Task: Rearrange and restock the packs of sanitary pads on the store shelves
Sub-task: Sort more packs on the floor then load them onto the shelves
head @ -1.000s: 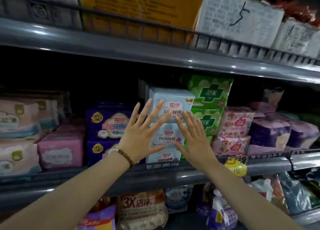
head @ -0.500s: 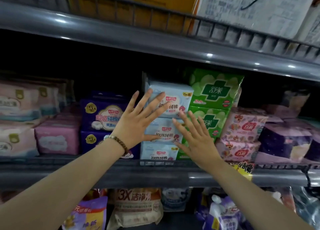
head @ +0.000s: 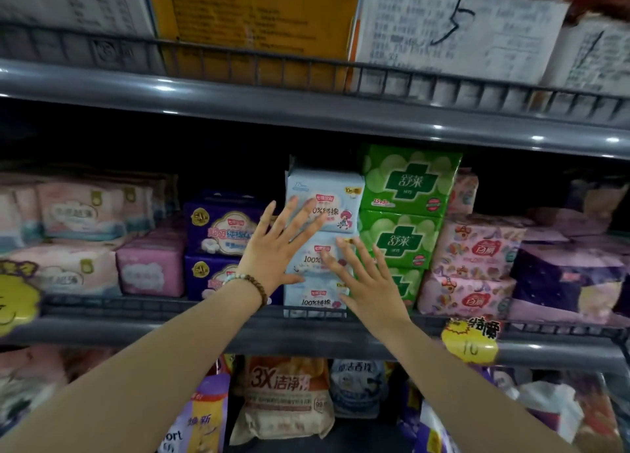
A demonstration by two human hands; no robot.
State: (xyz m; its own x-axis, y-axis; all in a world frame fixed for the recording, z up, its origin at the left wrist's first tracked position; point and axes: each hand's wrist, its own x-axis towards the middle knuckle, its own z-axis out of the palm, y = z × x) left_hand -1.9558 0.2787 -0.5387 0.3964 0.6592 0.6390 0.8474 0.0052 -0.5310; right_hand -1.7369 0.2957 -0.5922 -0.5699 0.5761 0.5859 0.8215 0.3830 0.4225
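A stack of three light-blue pad packs (head: 324, 186) stands at the middle of the grey shelf (head: 136, 330). My left hand (head: 276, 251), with a bead bracelet at the wrist, lies flat with straight fingers against the front of the top and middle packs. My right hand (head: 368, 278) is spread flat on the middle and bottom packs, at the stack's right edge. Green packs (head: 409, 183) are stacked directly to the right, purple packs (head: 218, 224) directly to the left. Neither hand grips anything.
Pink packs (head: 150, 268) and pale pink packs (head: 85, 210) fill the shelf's left; floral pink packs (head: 477, 248) and dark purple packs (head: 562, 275) the right. Cardboard boxes (head: 259, 19) sit on the upper shelf. A yellow price tag (head: 470, 343) hangs on the shelf edge. Bagged goods (head: 286, 398) lie below.
Both hands stay flat on the light-blue stack; the right hand's fingers have slid slightly left across the middle pack. The camera view has shifted a little.
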